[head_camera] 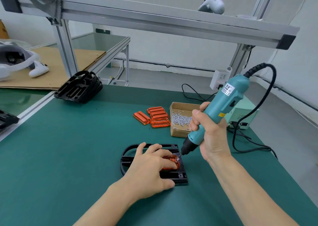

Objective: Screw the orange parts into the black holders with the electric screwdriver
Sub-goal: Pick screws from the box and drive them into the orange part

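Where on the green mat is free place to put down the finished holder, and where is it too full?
Bare mat lies left of the black holder the left hand presses, up to the stack of black holders. Also the near left corner. Crowded: the right side, with orange parts, screw box, screwdriver cable.

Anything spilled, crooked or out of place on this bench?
Little stands out. A few screws lie on the mat just outside the cardboard box, and the spare orange parts sit in a loose, uneven pile.
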### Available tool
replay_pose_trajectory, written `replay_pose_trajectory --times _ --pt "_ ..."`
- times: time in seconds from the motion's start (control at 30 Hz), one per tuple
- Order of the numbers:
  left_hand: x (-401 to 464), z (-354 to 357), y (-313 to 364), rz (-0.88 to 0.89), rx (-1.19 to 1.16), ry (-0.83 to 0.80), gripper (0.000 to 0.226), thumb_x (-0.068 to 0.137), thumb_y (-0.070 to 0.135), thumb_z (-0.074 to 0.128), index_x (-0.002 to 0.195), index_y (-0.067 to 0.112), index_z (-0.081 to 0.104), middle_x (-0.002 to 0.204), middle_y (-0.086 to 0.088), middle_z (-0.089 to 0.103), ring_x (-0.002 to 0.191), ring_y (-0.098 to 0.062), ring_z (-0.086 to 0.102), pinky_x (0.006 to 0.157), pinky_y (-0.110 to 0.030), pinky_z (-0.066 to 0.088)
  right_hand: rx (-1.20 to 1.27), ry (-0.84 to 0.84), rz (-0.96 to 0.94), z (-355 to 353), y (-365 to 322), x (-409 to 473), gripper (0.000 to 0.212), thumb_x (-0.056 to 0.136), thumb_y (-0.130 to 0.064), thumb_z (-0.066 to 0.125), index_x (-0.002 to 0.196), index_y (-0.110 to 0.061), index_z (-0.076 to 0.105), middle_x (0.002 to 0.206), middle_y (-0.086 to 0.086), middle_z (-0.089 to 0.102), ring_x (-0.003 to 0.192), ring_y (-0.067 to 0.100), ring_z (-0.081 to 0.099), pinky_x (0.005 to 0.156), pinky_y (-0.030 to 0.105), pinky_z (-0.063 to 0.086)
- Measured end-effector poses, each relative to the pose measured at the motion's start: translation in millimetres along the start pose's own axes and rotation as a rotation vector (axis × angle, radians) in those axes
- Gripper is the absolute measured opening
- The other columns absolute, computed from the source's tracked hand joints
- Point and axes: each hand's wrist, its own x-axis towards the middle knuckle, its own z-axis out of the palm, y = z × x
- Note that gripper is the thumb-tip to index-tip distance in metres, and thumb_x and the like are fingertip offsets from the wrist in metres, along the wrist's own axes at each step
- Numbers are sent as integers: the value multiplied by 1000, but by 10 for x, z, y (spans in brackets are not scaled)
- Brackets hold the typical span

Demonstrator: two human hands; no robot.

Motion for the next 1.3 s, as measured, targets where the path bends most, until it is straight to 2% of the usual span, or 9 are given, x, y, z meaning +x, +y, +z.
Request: replay_pose_trajectory --times 0.27,0.4,0.53,0.6,0.77,0.93,1.07,1.17,1.3 --pt "-7 15 -9 5 -36 10 47 78 54 60 124 46 56 144 26 35 138 0 9 114 -39 -11 -42 -43 2 55 43 11 19 74 -5 61 83 -16 49 60 3 41 46 16 40 49 26 40" --pt "2 15 -10 9 -47 6 46 78 53 60 123 45 57 143 25 36 135 2 10 113 -37 -10 -79 -188 20 84 42 30 18 78 -5 61 81 -21 54 53 -1 43 45 15 40 50 26 41" --pt "4 13 -10 7 -59 13 45 77 52 61 121 45 58 143 25 37 135 0 12 113 -35 -7 -108 -299 51 125 28 53 24 77 -5 63 77 -29 61 56 -1 44 45 15 39 51 27 41" --pt "0 9 -11 4 -68 15 45 77 53 61 121 45 58 143 24 37 136 -1 12 113 -36 -6 -106 -297 58 131 30 61 26 76 -5 62 78 -31 61 54 -2 45 45 15 39 51 27 41" --pt "1 16 -14 3 -65 20 45 77 53 61 120 46 59 143 24 37 136 -2 13 114 -38 -1 -71 -270 61 89 46 73 22 79 -5 61 87 -22 51 52 -1 47 45 15 40 50 26 43" --pt "4 28 -26 7 -62 32 45 76 55 61 120 46 59 142 25 38 135 -2 15 110 -34 1 -71 -339 54 50 52 74 27 78 -7 64 72 -33 59 53 -2 48 46 14 42 53 26 43" --pt "9 31 -21 11 -53 37 45 75 55 61 119 46 60 141 25 39 133 -2 16 107 -33 5 -37 -413 91 42 61 78 23 74 -9 67 77 -31 62 54 -1 46 44 14 41 52 26 42" --pt "19 27 -21 12 -56 28 45 75 55 61 119 46 60 142 25 39 132 -2 16 105 -32 6 -59 -416 97 35 82 88 28 78 -2 62 81 -29 61 54 0 46 43 14 41 52 26 43" --pt "18 28 -26 8 -58 17 46 75 54 62 120 46 59 142 24 38 133 -2 16 106 -33 5 -46 -409 119 25 80 94 26 78 -2 61 83 -28 61 54 0 45 43 14 42 52 26 43"
